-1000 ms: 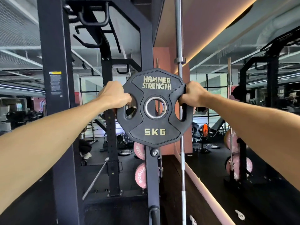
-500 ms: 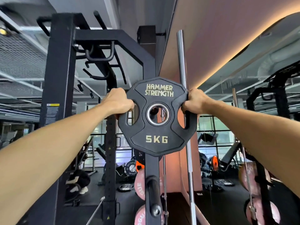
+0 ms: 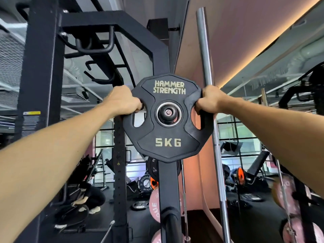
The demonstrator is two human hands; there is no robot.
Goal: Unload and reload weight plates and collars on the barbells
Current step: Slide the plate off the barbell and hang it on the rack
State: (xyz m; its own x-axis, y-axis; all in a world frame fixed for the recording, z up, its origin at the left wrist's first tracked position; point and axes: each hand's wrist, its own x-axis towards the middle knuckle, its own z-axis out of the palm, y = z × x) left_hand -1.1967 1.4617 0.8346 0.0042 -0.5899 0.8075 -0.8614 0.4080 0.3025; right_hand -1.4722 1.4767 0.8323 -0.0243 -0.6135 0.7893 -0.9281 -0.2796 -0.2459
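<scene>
Both forearms bare to frame edge, no sleeves visible. Left hand & right hand: no gloves, rings, watch or wrist straps.

plate on peg | hands either side | barbell behind right

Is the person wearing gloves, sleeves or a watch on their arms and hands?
No. Both arms are bare right up to the picture's edge, with no sleeves showing. The left hand and right hand have no gloves, and no watch, bracelet or rings can be seen on them.
</scene>
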